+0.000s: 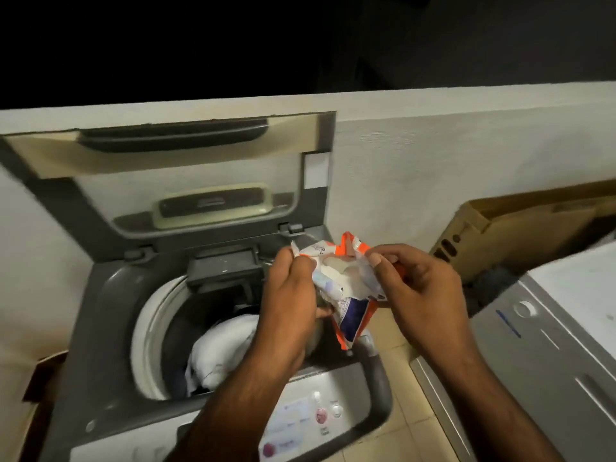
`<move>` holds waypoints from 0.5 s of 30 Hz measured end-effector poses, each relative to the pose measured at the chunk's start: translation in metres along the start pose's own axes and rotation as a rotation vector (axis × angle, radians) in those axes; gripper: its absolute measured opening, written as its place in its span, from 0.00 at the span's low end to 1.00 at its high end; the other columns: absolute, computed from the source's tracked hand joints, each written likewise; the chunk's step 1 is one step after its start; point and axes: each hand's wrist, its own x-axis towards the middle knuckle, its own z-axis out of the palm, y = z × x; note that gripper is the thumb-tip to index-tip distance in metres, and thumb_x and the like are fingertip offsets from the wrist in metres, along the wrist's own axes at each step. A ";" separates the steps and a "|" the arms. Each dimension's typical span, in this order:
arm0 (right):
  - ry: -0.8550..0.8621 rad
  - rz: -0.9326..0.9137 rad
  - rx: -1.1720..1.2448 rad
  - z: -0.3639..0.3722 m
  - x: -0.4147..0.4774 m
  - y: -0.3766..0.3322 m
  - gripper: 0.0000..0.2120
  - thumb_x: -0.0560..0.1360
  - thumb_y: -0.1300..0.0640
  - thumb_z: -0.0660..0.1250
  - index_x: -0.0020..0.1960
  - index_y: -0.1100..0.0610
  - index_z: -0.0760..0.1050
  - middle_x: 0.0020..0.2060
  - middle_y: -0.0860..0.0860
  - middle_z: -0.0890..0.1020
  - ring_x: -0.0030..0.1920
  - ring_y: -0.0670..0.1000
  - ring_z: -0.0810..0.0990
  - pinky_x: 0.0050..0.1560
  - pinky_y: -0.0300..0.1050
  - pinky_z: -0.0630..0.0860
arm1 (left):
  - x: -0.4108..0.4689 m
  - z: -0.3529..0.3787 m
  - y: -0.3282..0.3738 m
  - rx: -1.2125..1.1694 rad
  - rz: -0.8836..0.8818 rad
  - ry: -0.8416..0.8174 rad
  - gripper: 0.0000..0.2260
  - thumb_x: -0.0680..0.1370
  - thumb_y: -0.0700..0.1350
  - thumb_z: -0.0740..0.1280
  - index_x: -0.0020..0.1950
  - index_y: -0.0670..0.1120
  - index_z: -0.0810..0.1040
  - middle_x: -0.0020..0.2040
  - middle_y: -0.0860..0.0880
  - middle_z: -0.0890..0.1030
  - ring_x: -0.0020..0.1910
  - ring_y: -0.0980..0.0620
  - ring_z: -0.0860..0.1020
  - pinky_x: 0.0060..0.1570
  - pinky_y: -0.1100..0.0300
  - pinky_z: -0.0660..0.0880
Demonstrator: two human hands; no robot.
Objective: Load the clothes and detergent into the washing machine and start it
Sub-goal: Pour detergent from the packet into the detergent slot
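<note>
A grey top-loading washing machine [100, 328] stands with its lid [186, 181] raised against the wall. White and dark clothes [220, 351] lie in the drum. Above the drum's right side both hands hold an orange, white and blue detergent pouch [346, 295]. My left hand [293, 301] pinches the pouch's left top edge. My right hand [423, 295] pinches its right top edge, and the mouth of the pouch is spread apart. The control panel [310, 425] with round buttons sits at the machine's front edge, partly hidden by my left forearm.
A second grey appliance [546, 361] stands to the right, close to the machine. An open cardboard box [520, 228] leans behind it against the white wall [433, 155]. Beige floor tiles [396, 441] show between the two appliances. A brown object [43, 378] sits at the left edge.
</note>
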 end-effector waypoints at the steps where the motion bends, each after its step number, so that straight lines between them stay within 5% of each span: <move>1: -0.045 -0.010 0.033 0.016 -0.002 -0.004 0.07 0.80 0.46 0.67 0.51 0.41 0.85 0.43 0.34 0.86 0.47 0.42 0.86 0.44 0.52 0.87 | 0.001 -0.016 -0.003 -0.002 -0.001 0.037 0.10 0.81 0.40 0.57 0.56 0.42 0.76 0.47 0.42 0.84 0.49 0.40 0.84 0.48 0.40 0.83; 5: -0.141 -0.037 0.153 0.071 -0.014 -0.022 0.10 0.79 0.61 0.72 0.50 0.46 0.87 0.43 0.38 0.88 0.46 0.42 0.87 0.47 0.47 0.86 | -0.001 -0.076 -0.009 -0.047 -0.016 0.160 0.08 0.80 0.42 0.58 0.52 0.44 0.77 0.47 0.41 0.84 0.46 0.43 0.83 0.46 0.47 0.79; 11: -0.130 -0.017 0.335 0.122 -0.020 -0.053 0.12 0.77 0.66 0.73 0.46 0.49 0.87 0.41 0.45 0.89 0.44 0.46 0.87 0.44 0.37 0.83 | 0.002 -0.135 -0.012 -0.214 0.055 0.259 0.09 0.81 0.41 0.60 0.46 0.47 0.78 0.36 0.53 0.84 0.36 0.58 0.82 0.40 0.57 0.76; 15: -0.120 0.015 0.393 0.140 -0.024 -0.070 0.10 0.76 0.65 0.74 0.46 0.51 0.88 0.41 0.48 0.89 0.44 0.51 0.88 0.44 0.43 0.83 | 0.005 -0.154 -0.016 -0.361 0.061 0.317 0.11 0.82 0.47 0.59 0.52 0.46 0.80 0.46 0.47 0.87 0.44 0.52 0.86 0.39 0.58 0.82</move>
